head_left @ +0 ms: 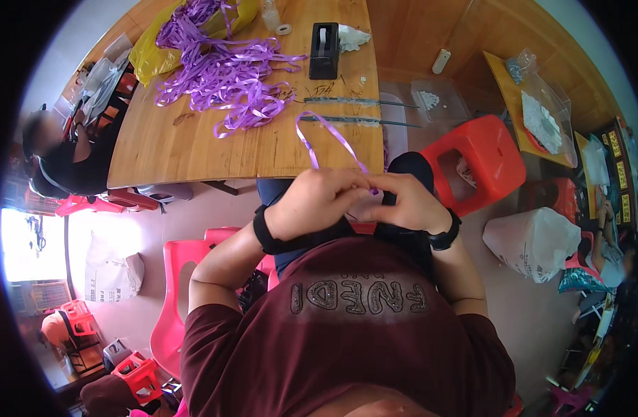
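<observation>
Just off the table's near edge, my left hand (310, 203) and my right hand (415, 205) meet with fingertips pinched together. Between them a narrow purple ribbon (348, 147) is gripped; its loop rises from my fingers and rests over the edge of the table. A small darker purple bit shows at my right fingertips, and a pale patch below it cannot be made out. Beyond, a large tangle of purple ribbon (228, 76) spreads across the tabletop, partly out of a yellow plastic bag (146, 55). Two thin dark rods with taped parts (346, 121) lie right of the ribbon loop.
On the wooden table (194, 156) stand a black tape dispenser (324, 59), crumpled white material (353, 38) and a tape roll (283, 30). A red stool (482, 163) and a white sack (534, 243) are at my right. Another person (76, 149) sits at far left.
</observation>
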The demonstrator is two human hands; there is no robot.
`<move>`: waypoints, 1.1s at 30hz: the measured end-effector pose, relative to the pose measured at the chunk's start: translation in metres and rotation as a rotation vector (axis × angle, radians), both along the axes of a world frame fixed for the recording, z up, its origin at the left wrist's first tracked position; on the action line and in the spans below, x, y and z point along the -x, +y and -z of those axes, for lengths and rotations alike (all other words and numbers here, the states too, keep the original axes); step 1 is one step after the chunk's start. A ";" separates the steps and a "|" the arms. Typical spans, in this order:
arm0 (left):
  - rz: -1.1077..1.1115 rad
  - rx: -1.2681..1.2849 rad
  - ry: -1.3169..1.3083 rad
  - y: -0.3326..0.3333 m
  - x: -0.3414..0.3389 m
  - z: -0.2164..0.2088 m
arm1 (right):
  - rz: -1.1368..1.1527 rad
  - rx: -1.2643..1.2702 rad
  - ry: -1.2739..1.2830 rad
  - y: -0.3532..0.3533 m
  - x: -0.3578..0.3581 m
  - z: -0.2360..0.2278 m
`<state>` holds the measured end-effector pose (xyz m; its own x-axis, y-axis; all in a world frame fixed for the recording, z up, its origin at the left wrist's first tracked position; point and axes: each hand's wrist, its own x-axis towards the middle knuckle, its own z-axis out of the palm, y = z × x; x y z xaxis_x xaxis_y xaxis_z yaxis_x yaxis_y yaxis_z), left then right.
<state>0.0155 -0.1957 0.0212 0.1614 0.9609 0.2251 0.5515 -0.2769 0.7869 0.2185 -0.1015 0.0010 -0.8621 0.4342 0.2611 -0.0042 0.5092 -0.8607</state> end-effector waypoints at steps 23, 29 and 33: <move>-0.044 -0.051 0.157 0.043 0.019 0.000 | 0.338 -0.230 0.065 0.018 -0.014 0.007; 0.083 0.015 0.019 0.059 -0.023 -0.032 | 0.561 -0.153 0.229 0.024 -0.017 0.017; 0.160 -0.270 -0.047 0.065 -0.030 -0.037 | 0.711 -0.124 0.249 0.036 -0.046 0.011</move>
<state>0.0458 -0.1311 0.0584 0.2889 0.8288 0.4791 0.4491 -0.5593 0.6968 0.2647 -0.0655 -0.0101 -0.2956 0.8177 0.4940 0.1741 0.5545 -0.8138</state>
